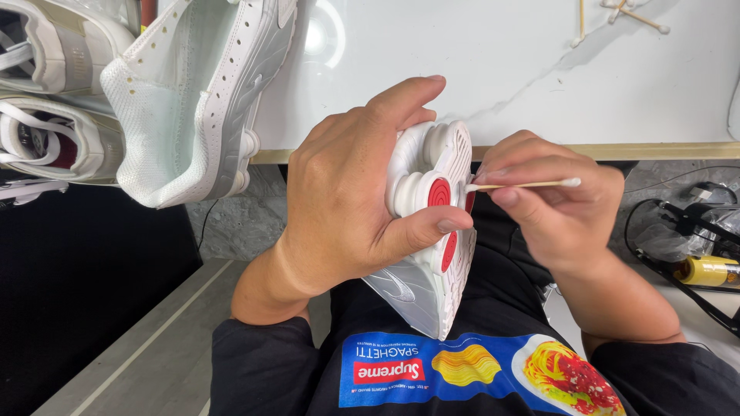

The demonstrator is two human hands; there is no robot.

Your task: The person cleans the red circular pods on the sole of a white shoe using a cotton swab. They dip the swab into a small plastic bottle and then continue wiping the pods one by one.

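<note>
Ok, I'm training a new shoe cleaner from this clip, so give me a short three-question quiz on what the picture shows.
1. True or false: the left hand grips the white shoe with its sole turned toward the camera.
2. What does the right hand hold? A) a brush B) a cotton swab C) a cloth
3. Fill in: one tip of the swab touches the shoe near a ___ round pad on the sole.

Key: 1 true; 2 B; 3 red. More swabs lie on the white table, and another white shoe lies at its edge.
</note>
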